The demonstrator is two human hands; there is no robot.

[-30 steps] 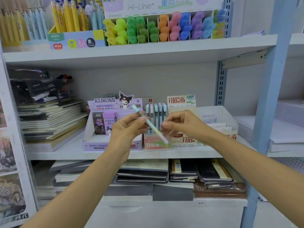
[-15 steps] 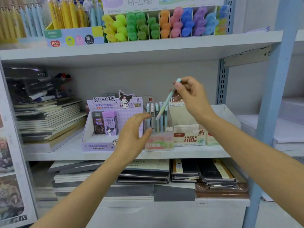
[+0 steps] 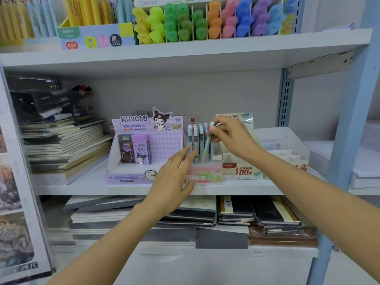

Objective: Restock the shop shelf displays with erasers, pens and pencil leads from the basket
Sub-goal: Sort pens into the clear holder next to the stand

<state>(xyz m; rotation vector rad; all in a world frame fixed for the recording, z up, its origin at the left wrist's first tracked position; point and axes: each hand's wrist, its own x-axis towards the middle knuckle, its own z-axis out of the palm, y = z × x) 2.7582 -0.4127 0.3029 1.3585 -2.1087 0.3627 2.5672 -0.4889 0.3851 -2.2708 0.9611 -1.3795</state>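
- On the middle shelf (image 3: 82, 187), head view: a clear pen display box (image 3: 204, 174) with a pink base stands at the front edge and serves as the landmark.
- Right hand (image 3: 232, 138) is above the box and pinches a pen (image 3: 207, 144) near its cap end.
- Pen is slanted, with its lower end down among the pens standing in the box. Judged part-way in, not seated.
- Left hand (image 3: 172, 182) is flat with straight fingers, tips against the box's left side. It grasps nothing and seems to steady the box.
- Pen look: slim, pale blue-green barrel, lighter teal cap. It matches the capped row upright in the box. Print too small to read.
- Progress, as judged: the box is well stocked on its left, and this pen is going in on the right.
- Just left of the box, the purple Kuromi lead display (image 3: 164, 140) holds two packs at its left end. The rest is bare and likely left to fill.
- Just right of the box is a green-and-white lead carton (image 3: 240, 170). Its contents are hidden behind the right hand.
- No basket or erasers in view, so remaining stock cannot be told.
- Above the box is a row of highlighters (image 3: 216, 21); well to its left are stacked notebooks (image 3: 65, 145).
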